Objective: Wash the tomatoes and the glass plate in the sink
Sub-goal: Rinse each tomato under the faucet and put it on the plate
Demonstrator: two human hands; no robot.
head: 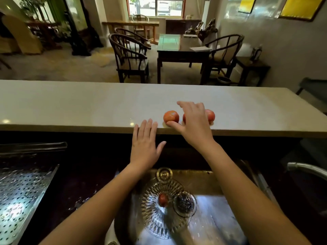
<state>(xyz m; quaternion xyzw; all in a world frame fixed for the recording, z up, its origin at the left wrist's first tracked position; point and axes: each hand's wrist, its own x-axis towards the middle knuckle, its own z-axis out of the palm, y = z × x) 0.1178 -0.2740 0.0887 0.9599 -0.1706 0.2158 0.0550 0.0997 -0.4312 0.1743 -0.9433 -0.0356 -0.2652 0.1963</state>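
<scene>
Three red tomatoes sit in a row near the front edge of the raised counter (88, 106): the left tomato (171, 116), a middle tomato (184, 118) mostly hidden, and the right tomato (210, 115). My right hand (192, 121) hovers over the middle one with fingers spread, thumb by the left tomato. My left hand (145, 145) is flat and open at the counter's front edge, holding nothing. Below, in the steel sink (215, 214), the patterned glass plate (159, 214) lies with one small tomato (163, 199) on it.
The sink drain strainer (184, 203) lies beside the plate. A faucet spout (307, 169) enters from the right. A perforated metal drain tray (21, 195) lies at the left. Beyond the counter are chairs and a dark table.
</scene>
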